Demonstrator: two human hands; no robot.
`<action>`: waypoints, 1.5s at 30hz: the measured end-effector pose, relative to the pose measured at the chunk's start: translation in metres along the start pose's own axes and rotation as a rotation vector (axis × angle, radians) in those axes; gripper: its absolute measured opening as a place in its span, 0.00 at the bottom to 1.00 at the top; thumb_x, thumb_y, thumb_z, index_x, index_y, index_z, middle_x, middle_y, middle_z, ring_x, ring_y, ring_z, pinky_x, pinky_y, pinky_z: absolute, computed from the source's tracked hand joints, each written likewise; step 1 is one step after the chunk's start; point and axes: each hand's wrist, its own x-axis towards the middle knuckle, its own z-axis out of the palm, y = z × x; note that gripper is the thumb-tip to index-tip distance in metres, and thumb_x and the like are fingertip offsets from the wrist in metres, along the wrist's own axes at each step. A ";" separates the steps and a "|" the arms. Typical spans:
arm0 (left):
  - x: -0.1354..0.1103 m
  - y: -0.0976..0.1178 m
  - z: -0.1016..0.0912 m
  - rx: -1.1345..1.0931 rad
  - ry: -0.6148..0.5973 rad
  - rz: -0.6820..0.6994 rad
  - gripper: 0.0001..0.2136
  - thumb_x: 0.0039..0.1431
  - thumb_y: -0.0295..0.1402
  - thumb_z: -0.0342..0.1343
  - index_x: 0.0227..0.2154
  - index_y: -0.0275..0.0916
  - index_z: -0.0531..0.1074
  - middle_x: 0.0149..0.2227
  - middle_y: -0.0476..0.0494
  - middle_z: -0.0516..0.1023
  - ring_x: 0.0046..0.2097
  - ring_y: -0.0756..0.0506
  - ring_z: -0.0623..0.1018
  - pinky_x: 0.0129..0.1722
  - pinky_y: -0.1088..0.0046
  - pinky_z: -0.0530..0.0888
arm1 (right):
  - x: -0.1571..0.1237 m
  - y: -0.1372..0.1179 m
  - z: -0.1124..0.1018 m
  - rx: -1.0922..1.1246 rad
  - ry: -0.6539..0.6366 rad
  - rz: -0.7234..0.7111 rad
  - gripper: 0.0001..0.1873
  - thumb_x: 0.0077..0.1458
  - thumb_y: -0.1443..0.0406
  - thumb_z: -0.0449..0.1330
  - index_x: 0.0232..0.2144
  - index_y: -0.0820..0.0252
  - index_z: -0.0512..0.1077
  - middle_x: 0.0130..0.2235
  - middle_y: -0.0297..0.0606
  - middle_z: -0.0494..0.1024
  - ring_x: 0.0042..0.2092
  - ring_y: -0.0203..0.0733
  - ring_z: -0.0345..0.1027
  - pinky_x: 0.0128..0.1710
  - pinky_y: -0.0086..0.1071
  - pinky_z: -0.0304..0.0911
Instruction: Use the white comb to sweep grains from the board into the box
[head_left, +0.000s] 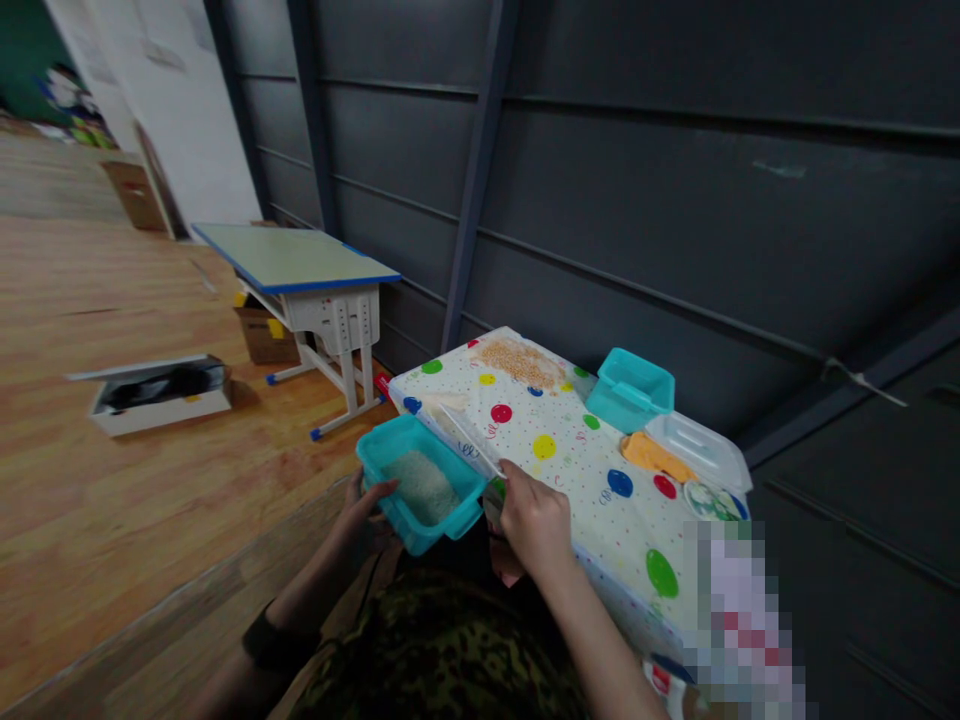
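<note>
My left hand [367, 510] grips the near left side of a teal plastic container [470, 487], its thumb over the rim. White grains that look like rice [421, 487] lie inside. The container is held at the table's front edge, slightly tilted. My right hand [536, 512] is closed on the near end of a long, whitish flat strip [472, 437] whose kind I cannot make out. That strip runs along the table edge beside the container. A small pale heap [444, 400] lies just beyond its far end.
Yellowish kernels [521, 362] are spread on the balloon-print tablecloth [577, 440]. At the right stand a second teal container [631, 390], an orange cloth [656, 457] and a clear lid [701, 450]. A dark panelled wall [675, 230] borders the table; a desk [300, 258] stands left.
</note>
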 end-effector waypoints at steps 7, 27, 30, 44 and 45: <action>0.000 0.001 -0.002 -0.008 -0.011 -0.009 0.52 0.60 0.42 0.81 0.81 0.55 0.58 0.42 0.47 0.79 0.28 0.44 0.82 0.27 0.66 0.84 | -0.011 -0.016 -0.014 0.087 0.026 -0.071 0.27 0.60 0.79 0.56 0.55 0.63 0.87 0.40 0.43 0.93 0.35 0.42 0.87 0.44 0.28 0.82; 0.002 0.001 -0.003 0.031 -0.003 -0.002 0.50 0.65 0.41 0.76 0.83 0.52 0.55 0.44 0.44 0.81 0.27 0.42 0.83 0.27 0.62 0.85 | -0.005 -0.010 -0.009 0.177 0.079 -0.007 0.23 0.67 0.77 0.56 0.50 0.61 0.88 0.36 0.41 0.93 0.31 0.42 0.87 0.39 0.28 0.81; 0.001 0.001 -0.003 0.020 -0.014 0.008 0.49 0.64 0.41 0.76 0.82 0.53 0.56 0.45 0.43 0.82 0.28 0.42 0.84 0.28 0.63 0.85 | -0.003 -0.006 -0.008 0.157 0.095 0.062 0.21 0.70 0.75 0.56 0.50 0.59 0.89 0.37 0.41 0.93 0.31 0.42 0.87 0.39 0.28 0.80; 0.000 0.002 -0.002 -0.021 0.009 -0.015 0.56 0.60 0.42 0.81 0.84 0.52 0.55 0.39 0.49 0.78 0.27 0.43 0.83 0.27 0.65 0.84 | 0.070 0.037 0.037 -0.043 -0.213 0.375 0.11 0.70 0.72 0.64 0.43 0.58 0.87 0.33 0.41 0.90 0.33 0.44 0.84 0.33 0.29 0.60; 0.000 0.002 -0.002 -0.020 0.004 -0.018 0.55 0.60 0.42 0.81 0.84 0.53 0.54 0.39 0.50 0.78 0.27 0.44 0.83 0.27 0.65 0.84 | 0.074 0.037 0.038 -0.041 -0.230 0.386 0.10 0.70 0.72 0.64 0.42 0.58 0.87 0.33 0.41 0.90 0.32 0.44 0.83 0.33 0.29 0.59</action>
